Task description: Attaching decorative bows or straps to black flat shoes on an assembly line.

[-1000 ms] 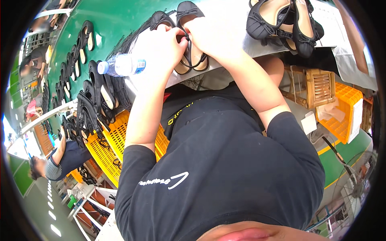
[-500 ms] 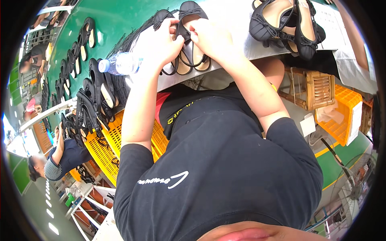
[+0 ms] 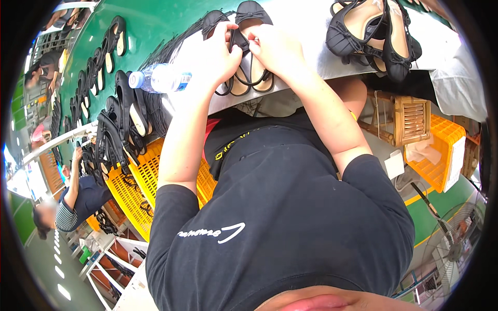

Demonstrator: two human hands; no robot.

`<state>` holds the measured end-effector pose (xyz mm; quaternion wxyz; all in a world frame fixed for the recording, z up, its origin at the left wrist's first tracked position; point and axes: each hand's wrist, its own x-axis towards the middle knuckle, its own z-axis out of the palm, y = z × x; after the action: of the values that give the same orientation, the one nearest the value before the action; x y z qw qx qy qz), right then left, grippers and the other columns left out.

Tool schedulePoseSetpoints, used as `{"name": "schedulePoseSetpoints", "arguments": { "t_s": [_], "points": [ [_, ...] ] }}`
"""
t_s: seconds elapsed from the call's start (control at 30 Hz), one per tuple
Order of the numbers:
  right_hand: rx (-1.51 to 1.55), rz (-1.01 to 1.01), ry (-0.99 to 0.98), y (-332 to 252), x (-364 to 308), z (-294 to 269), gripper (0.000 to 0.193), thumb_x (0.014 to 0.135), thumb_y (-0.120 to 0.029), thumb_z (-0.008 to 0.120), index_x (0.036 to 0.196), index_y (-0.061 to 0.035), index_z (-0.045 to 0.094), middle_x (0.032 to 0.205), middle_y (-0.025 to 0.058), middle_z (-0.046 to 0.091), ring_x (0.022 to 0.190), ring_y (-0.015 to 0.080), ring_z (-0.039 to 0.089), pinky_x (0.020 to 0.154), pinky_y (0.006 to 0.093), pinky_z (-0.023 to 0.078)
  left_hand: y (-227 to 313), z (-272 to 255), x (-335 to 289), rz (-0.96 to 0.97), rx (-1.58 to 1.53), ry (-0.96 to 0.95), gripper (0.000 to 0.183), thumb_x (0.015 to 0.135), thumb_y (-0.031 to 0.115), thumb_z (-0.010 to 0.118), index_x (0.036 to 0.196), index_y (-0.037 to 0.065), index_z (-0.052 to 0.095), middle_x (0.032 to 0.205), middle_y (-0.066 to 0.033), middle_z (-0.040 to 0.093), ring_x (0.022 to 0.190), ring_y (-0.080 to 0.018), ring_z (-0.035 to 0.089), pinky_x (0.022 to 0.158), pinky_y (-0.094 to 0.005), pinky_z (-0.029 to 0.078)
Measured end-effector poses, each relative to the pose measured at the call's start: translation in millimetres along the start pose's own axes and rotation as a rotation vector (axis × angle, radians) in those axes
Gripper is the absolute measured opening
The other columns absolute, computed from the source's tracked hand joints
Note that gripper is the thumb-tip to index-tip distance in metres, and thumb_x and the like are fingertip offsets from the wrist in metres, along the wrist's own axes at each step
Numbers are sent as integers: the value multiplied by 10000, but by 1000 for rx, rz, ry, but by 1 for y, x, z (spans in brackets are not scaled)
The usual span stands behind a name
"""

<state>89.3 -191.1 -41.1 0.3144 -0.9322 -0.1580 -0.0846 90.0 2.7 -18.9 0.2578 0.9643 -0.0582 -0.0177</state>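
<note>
A pair of black shoes rests side by side at the front of a pale, shiny tabletop, toes pointing away from the wearer and heels near the edge. Both bare hands are bent over it from either side. At the left hand, the thumb and forefinger are parted, with dark shoe material between them; whether it is gripped cannot be told. At the right hand, the fingers are held narrow and close to the same spot, but what is pinched, if anything, cannot be made out. A thin strap might be twisted or let slip if it is pulled unevenly from the two sides, and the shoes could be dragged over the near edge by a hard tug, since they appear light. A clear plastic bottle lies on its side just by the left forearm and could be rolled by a careless elbow. The shoes look like soft, dark flats: rounded toes, a small bow on the right-hand one, beige insoles, and slim black straps looped near the heels. The middle of the pair is partly covered by the hands. Farther right on the tabletop, more black shoes of similar make are heaped together.
</note>
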Motion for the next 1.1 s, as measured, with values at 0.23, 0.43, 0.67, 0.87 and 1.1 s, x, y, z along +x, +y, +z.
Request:
{"name": "schedulePoseSetpoints", "arguments": {
  "t_s": [0.23,0.43,0.67,0.87,1.1],
  "points": [
    [-10,-65,-14,2,3,0,175,984,-241,697,1124,-163,768,1043,33,779,974,257,763,854,408,597,6,-5,-3,5,-7,-1,492,933,119,711,1408,189,601,1188,-62,787,775,-140,663,767,-332,547],
    [-53,-76,34,-2,3,6,165,978,-217,712,1115,-139,761,1037,42,781,928,266,771,819,399,603,0,-4,-2,30,-79,-7,465,931,108,707,1381,174,609,1117,-32,771,743,-105,622,735,-304,521],
    [-49,-85,-48,-3,5,0,155,980,-213,701,1097,-124,749,1010,59,773,941,274,764,825,415,595,-2,-1,-2,11,-119,-11,438,927,98,702,1352,155,612,1074,-18,742,744,-92,585,716,-300,499],
    [138,24,-183,-7,9,-13,173,953,-245,689,1040,-110,752,1030,72,771,1014,280,756,903,442,590,-6,2,-3,28,-131,9,433,932,93,710,1349,141,604,1079,-19,733,748,-91,582,719,-294,508],
    [136,70,-234,-9,11,-13,200,974,-266,684,1075,-111,759,1059,70,778,1055,273,744,938,444,577,-1,-2,-5,24,-158,-2,427,945,100,713,1353,142,598,1104,-19,741,753,-83,592,730,-287,525]
  ]
}}
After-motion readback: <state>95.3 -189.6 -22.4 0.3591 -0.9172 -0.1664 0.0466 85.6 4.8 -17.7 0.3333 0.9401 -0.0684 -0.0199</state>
